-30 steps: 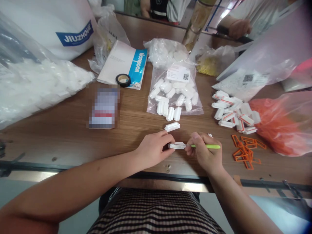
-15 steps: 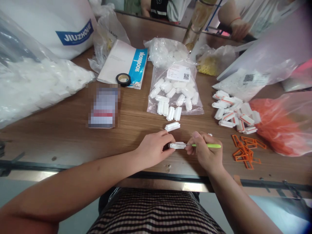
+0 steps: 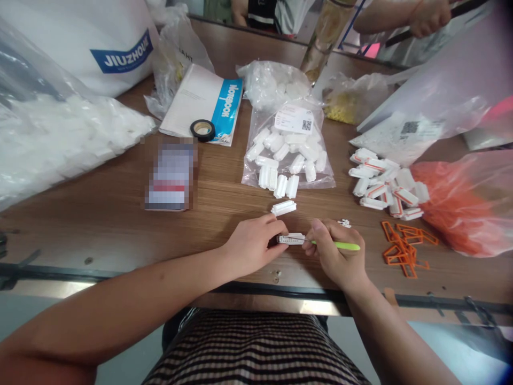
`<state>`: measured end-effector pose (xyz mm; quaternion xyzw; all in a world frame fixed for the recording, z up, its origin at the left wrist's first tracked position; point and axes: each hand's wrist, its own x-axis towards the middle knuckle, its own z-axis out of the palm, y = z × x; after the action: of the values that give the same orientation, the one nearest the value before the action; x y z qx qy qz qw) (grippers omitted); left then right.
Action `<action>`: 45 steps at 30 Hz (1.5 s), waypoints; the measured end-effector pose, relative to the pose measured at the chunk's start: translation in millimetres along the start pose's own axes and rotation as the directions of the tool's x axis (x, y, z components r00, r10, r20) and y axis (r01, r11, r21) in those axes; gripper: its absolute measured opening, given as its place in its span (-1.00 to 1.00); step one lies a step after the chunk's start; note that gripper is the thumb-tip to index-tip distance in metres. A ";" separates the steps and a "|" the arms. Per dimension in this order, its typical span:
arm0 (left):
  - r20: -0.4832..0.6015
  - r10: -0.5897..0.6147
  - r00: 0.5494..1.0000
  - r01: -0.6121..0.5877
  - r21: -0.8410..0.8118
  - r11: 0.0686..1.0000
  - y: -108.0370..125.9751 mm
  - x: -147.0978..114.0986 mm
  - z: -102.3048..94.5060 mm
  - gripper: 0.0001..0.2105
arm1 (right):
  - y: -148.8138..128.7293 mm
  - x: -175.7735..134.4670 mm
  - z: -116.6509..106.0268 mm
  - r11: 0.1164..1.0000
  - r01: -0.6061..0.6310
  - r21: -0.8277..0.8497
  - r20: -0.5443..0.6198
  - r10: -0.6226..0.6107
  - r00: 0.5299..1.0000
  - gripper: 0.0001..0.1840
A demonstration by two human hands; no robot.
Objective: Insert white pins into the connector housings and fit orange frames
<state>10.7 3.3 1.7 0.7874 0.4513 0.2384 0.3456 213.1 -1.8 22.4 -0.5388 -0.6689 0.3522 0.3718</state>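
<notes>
My left hand (image 3: 254,243) pinches the left end of a white plastic connector housing (image 3: 294,239) lying on the table. In my right hand (image 3: 339,251) is a thin metal pick with a lime-green handle (image 3: 347,246), held like a pen. Its shaft reaches left over the housing's row of small slots; whether the tip enters a slot is too small to tell. Just beyond my left fingers lies another white housing (image 3: 284,208). Tiny white pieces (image 3: 344,223) rest behind my right hand. Orange rectangular frames (image 3: 404,248) lie in a loose heap to its right.
White housings with orange strips (image 3: 387,184) are piled at right, beside a bag of orange parts (image 3: 473,203). A clear bag of white housings (image 3: 288,144) lies ahead. A notebook (image 3: 192,104), black tape roll (image 3: 202,130) and blurred phone (image 3: 170,176) sit left. Another person's hand (image 3: 430,18) shows beyond.
My right hand has shifted slightly left and the pick's handle has tipped lower, uncovering more tiny white pieces. My left hand stays put. The other person's hand has moved up and right.
</notes>
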 end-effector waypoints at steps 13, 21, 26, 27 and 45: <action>-0.009 0.011 1.000 -0.011 0.011 1.000 -1.3 -0.2 0.8 -0.91 | 3.4 -4.0 3.4 0.976 -0.087 0.199 -0.035 0.095 0.995 -0.56; -0.019 0.014 1.000 -0.014 0.006 1.000 -0.8 -0.2 0.5 -0.91 | 1.8 -1.4 3.6 0.991 -0.065 0.118 -0.021 0.068 0.997 -0.56; -0.003 -0.015 1.000 0.015 0.000 1.000 0.9 0.4 -0.4 -0.90 | -2.1 -2.3 -0.7 1.000 -0.009 -0.011 0.051 0.009 0.999 -0.58; 0.002 -0.021 1.000 0.021 0.003 1.000 1.2 0.5 -0.6 -0.89 | -3.6 -3.1 -1.4 0.998 0.029 -0.057 0.067 -0.025 0.997 -0.60; 0.002 -0.005 1.000 0.005 0.004 1.000 -0.5 0.2 -0.6 -0.89 | 6.3 -1.4 1.5 0.968 -0.117 0.224 -0.044 0.130 0.991 -0.54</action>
<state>10.1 3.8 1.7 0.7872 0.4534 0.2358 0.3450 214.9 -2.3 16.0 -0.5450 -0.5796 0.4310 0.4258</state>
